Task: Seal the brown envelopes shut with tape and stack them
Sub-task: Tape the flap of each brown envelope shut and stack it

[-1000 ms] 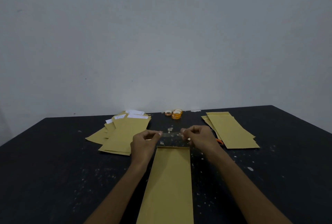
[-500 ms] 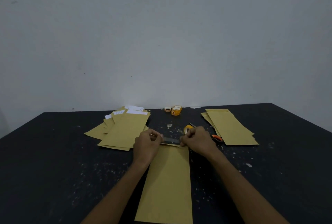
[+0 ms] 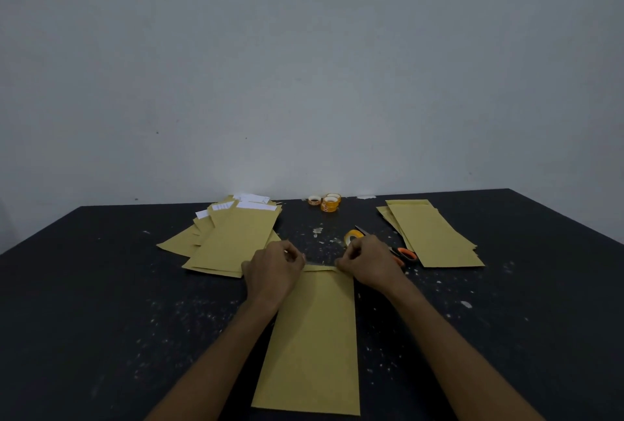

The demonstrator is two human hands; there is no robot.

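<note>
Envelope (image 3: 310,336) flat on dark table (image 3: 101,285), near centre, far short edge under both hands. Left hand (image 3: 271,272) and right hand (image 3: 369,263) both curled, each pinching one end of clear tape strip (image 3: 320,265) stretched across flap edge; extent of contact not discernible. Judged light, thin, floppy paper; prone to sliding on table and creasing. Best held at far corners with flat pressure, rubbing strip outward. Tape sticky, likely to wrinkle if slack. Unsealed pile (image 3: 233,241) back left, white inserts showing; finished stack (image 3: 435,235) back right, beside scissors (image 3: 403,253). Tape roll (image 3: 353,236) just past right hand.
</note>
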